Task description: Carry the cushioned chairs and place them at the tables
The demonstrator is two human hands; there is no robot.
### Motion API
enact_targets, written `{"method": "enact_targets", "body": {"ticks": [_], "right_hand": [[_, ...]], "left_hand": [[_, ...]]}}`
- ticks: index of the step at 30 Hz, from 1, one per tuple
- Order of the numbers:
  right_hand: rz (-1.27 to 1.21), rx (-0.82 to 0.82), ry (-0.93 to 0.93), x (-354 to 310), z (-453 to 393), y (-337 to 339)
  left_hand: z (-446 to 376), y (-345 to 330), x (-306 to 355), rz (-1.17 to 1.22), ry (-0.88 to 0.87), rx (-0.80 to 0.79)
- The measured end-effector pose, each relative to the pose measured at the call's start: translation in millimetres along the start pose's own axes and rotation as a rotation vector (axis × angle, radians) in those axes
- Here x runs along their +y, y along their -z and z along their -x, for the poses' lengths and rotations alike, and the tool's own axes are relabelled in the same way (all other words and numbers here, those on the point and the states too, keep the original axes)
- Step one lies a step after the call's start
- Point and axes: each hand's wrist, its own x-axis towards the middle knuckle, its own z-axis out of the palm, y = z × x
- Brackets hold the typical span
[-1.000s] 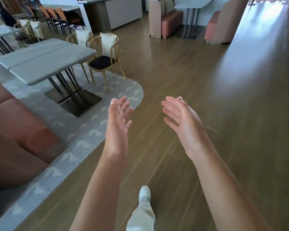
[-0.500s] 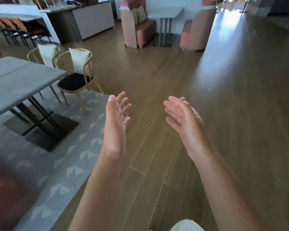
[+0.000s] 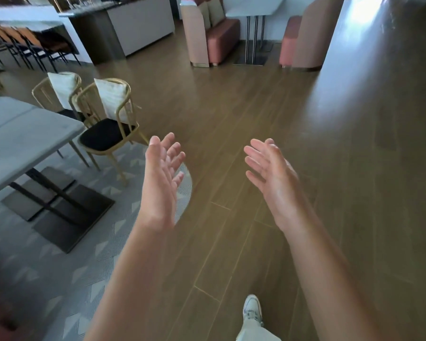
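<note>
Center frame, left hand (image 3: pixel 161 179) and right hand (image 3: pixel 271 174) held out over wood floor (image 3: pixel 256 107), fingers straight, palms facing, holding nothing. Two chairs (image 3: pixel 106 124) at left, tucked beside table (image 3: pixel 22 141) on rug (image 3: pixel 67 262).

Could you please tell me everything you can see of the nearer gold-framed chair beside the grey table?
The nearer chair has a thin gold-coloured frame, seemingly metal, with a curved back that wraps into arms, slim splayed legs and a round black padded seat. A pale cushion leans upright against its back. It stands upright at the corner of the grey table, its legs on the patterned grey rug, close beside a matching second chair. No hand touches it.
</note>
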Motion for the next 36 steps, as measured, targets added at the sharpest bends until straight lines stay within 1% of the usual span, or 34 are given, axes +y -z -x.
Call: {"method": "enact_targets", "body": {"ticks": [6,12,18,20,27,31,36], "right_hand": [[-0.034,-0.048,0.007,-39,-128,-14],[-0.033,-0.081,-0.023,-44,-226,-28],[-0.021,-0.069,-0.039,-34,-340,-50],[-0.002,-0.067,-0.03,-34,-386,-66],[0.037,-0.057,-0.015,-51,-525,-125],[0.023,-0.056,-0.013,-55,-583,-146],[0.033,-0.043,-0.034,-51,-670,-162]], "left_hand": [[-108,-23,8,-0.002,-0.039,0.073],[-202,-27,3,0.014,-0.029,0.14],[-316,-28,-17,0.01,-0.023,0.13],[-367,-25,-21,0.01,-0.038,0.121],[-528,-29,-4,0.004,-0.044,0.07],[-594,-33,4,-0.002,-0.047,0.046],[-675,-30,-9,0.016,-0.005,0.067]]}}
